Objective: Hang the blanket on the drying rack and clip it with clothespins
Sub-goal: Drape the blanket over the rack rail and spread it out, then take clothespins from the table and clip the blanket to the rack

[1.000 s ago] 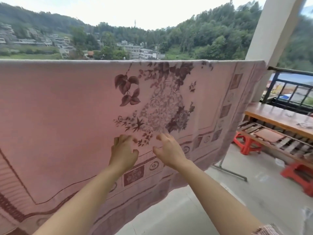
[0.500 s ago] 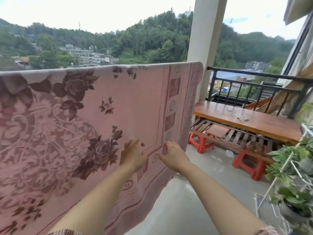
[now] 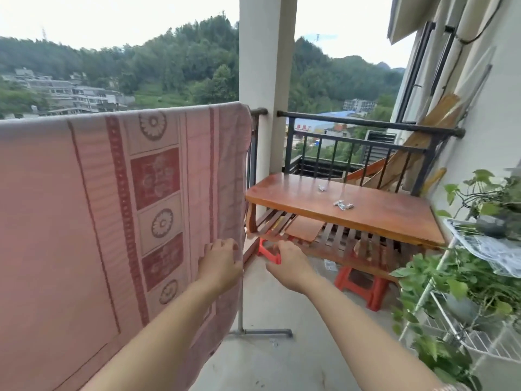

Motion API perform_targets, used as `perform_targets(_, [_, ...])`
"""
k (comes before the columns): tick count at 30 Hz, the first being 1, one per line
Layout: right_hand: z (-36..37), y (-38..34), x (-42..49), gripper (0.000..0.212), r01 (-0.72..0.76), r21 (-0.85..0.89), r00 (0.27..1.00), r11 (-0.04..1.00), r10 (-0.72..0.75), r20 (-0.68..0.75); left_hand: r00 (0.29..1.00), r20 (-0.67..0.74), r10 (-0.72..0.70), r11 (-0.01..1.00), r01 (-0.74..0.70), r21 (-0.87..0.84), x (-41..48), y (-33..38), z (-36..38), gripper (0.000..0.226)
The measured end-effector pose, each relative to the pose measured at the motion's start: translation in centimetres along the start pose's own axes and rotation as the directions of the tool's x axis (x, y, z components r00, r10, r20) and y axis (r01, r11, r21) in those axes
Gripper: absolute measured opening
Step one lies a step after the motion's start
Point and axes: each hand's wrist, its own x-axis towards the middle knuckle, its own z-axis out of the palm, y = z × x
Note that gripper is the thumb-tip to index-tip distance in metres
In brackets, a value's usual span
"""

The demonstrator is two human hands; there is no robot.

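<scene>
The pink patterned blanket [image 3: 93, 210] hangs draped over the drying rack, whose metal foot [image 3: 262, 332] shows on the floor below its right edge. My left hand [image 3: 221, 263] rests against the blanket near that edge, fingers curled, holding nothing. To its right, clear of the blanket, my right hand [image 3: 287, 263] hovers with loosely spread fingers and is empty. Several metal clothespins [image 3: 343, 205] lie on the wooden table [image 3: 394, 218]. A further one [image 3: 322, 188] lies farther back.
Red plastic stools [image 3: 363, 286] stand under the table. A black railing [image 3: 352, 142] and a white pillar [image 3: 266, 80] bound the balcony. A white wire shelf with potted plants [image 3: 462, 292] stands at the right. Wooden boards lean in the far corner.
The view has swung right along the blanket to its right edge. Both hands moved right with it; my right hand has left the fabric, and the table with clothespins has come nearer.
</scene>
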Motion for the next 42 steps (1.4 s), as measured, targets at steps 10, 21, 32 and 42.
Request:
perform_targets(10, [-10.1, 20.1, 18.6, 0.043, -0.145, -0.051, 0.989, 0.988, 0.146, 0.028, 0.996, 0.095, 0.003, 0.999, 0.000, -0.032, 20.6, 16.3, 14.3, 0.031])
perform_targets(21, [-12.9, 36.7, 36.9, 0.043, -0.309, -0.072, 0.949, 0.948, 0.312, 0.051, 0.975, 0.218, 0.034, 0.999, -0.035, 0.002, 41.3, 24.4, 28.5, 0.043])
perform_targets(32, [-13.5, 49.5, 57.1, 0.043, -0.471, -0.079, 0.863, 0.879, 0.478, 0.164, 0.915, 0.404, -0.021, 1.000, 0.027, -0.008, 61.9, 27.4, 42.2, 0.041])
perform_targets(42, [-11.2, 59.3, 69.5, 0.029, -0.531, -0.133, 0.821, 0.837, 0.547, 0.163, 0.820, 0.568, -0.076, 0.994, 0.106, -0.020, 70.6, 30.0, 53.8, 0.045])
